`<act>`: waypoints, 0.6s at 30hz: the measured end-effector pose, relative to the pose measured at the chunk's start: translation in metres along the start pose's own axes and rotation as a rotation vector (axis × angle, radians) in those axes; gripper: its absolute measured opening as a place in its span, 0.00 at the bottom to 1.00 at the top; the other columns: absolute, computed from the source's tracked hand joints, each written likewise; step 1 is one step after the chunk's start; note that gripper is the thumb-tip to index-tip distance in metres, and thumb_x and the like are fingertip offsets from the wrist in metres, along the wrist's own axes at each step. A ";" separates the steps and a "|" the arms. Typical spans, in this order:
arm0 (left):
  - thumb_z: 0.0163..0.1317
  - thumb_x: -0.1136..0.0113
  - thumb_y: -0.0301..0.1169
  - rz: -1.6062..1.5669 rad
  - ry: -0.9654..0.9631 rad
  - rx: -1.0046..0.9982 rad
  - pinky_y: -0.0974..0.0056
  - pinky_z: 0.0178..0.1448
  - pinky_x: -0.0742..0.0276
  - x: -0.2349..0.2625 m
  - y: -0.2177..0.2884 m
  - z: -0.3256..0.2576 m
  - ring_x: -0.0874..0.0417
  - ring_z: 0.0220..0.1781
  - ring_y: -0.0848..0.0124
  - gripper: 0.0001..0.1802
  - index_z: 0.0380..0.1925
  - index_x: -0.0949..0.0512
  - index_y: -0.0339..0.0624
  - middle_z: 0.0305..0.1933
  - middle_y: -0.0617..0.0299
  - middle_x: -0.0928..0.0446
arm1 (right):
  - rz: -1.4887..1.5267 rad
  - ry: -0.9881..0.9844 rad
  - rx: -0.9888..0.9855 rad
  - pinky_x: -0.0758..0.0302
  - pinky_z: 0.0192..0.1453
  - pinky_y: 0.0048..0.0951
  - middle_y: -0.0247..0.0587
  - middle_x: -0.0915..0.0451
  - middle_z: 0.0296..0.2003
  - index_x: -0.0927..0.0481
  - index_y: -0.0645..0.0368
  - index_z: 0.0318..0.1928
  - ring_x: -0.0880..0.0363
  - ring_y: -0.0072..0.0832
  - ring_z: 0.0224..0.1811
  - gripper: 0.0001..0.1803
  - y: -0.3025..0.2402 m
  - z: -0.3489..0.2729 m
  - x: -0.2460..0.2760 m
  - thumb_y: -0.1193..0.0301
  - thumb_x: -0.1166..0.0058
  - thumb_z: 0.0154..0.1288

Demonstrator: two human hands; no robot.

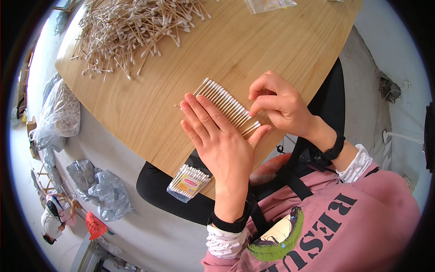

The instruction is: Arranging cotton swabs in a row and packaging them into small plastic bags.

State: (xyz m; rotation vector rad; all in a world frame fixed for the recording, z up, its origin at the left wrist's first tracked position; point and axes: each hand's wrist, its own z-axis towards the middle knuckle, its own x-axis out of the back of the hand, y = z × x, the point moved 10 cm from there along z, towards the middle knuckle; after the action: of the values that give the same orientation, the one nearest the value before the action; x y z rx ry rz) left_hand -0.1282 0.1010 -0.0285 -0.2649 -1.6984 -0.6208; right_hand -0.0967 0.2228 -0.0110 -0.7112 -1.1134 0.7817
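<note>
Nearest the person, a small clear packet (189, 182) of swabs with a yellow and red label lies at the edge of the wooden surface (272, 50), one end overhanging the dark chair beneath. Just beyond it the left hand (217, 136) lies flat, fingers spread and straight, pressing down on one end of a neat row of swabs (225, 103) laid side by side on the surface. The palm hides that end of the row, so how far it runs beneath I cannot tell. The right hand (278, 106) sits at the other side of the row, thumb and forefinger pinched on the white tips there, the other fingers curled. Both wrists carry dark bands over white cuffs.

Farther back, a big loose heap of swabs (131, 27) sprawls over the far corner, its top cut off by the frame. A clear bag (269, 4) with something pale and coloured inside lies at the far edge, also cut off. On the floor to the left sit crumpled plastic bags (59, 113), their contents hard to make out.
</note>
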 end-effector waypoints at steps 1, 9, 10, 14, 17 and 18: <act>0.45 0.39 0.74 0.000 0.002 0.000 0.46 0.83 0.60 0.000 0.000 0.000 0.60 0.84 0.44 0.76 0.74 0.57 0.20 0.81 0.34 0.58 | -0.015 -0.011 0.007 0.27 0.38 0.29 0.33 0.26 0.36 0.20 0.58 0.25 0.27 0.30 0.37 0.09 -0.001 0.001 -0.001 0.87 0.43 0.46; 0.45 0.39 0.75 0.008 -0.009 0.011 0.45 0.82 0.60 -0.001 -0.001 0.001 0.61 0.84 0.44 0.76 0.74 0.57 0.20 0.81 0.34 0.58 | -0.026 -0.004 -0.008 0.27 0.40 0.30 0.33 0.25 0.37 0.19 0.58 0.27 0.27 0.31 0.40 0.07 0.000 0.001 0.001 0.84 0.43 0.51; 0.45 0.39 0.75 0.006 -0.007 0.010 0.45 0.82 0.60 -0.001 -0.001 0.001 0.60 0.84 0.44 0.76 0.74 0.56 0.20 0.81 0.34 0.58 | -0.025 0.000 -0.018 0.27 0.41 0.30 0.33 0.25 0.38 0.19 0.58 0.27 0.27 0.31 0.41 0.06 0.001 0.002 0.002 0.84 0.43 0.51; 0.45 0.39 0.74 0.012 0.002 0.005 0.45 0.82 0.60 0.000 0.000 0.001 0.60 0.84 0.44 0.76 0.74 0.56 0.20 0.81 0.34 0.58 | -0.030 0.001 -0.012 0.27 0.40 0.30 0.33 0.25 0.38 0.18 0.58 0.27 0.26 0.31 0.41 0.06 0.000 0.002 0.000 0.83 0.42 0.51; 0.45 0.39 0.74 0.012 0.005 0.002 0.45 0.82 0.60 0.000 -0.001 0.001 0.60 0.84 0.44 0.76 0.74 0.57 0.20 0.81 0.34 0.58 | -0.073 -0.019 -0.013 0.26 0.40 0.30 0.33 0.25 0.38 0.19 0.58 0.27 0.26 0.31 0.41 0.06 -0.002 0.003 -0.002 0.83 0.42 0.51; 0.45 0.38 0.74 0.007 0.003 0.003 0.45 0.82 0.60 -0.001 -0.001 0.001 0.60 0.84 0.44 0.76 0.74 0.57 0.20 0.81 0.34 0.58 | -0.070 -0.030 -0.016 0.26 0.40 0.31 0.34 0.25 0.38 0.19 0.58 0.27 0.26 0.31 0.41 0.07 -0.002 0.003 -0.003 0.84 0.42 0.51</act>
State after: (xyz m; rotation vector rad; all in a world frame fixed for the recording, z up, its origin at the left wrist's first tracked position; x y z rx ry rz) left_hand -0.1290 0.1006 -0.0299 -0.2673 -1.6954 -0.6128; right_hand -0.1000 0.2197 -0.0105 -0.6722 -1.1666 0.7262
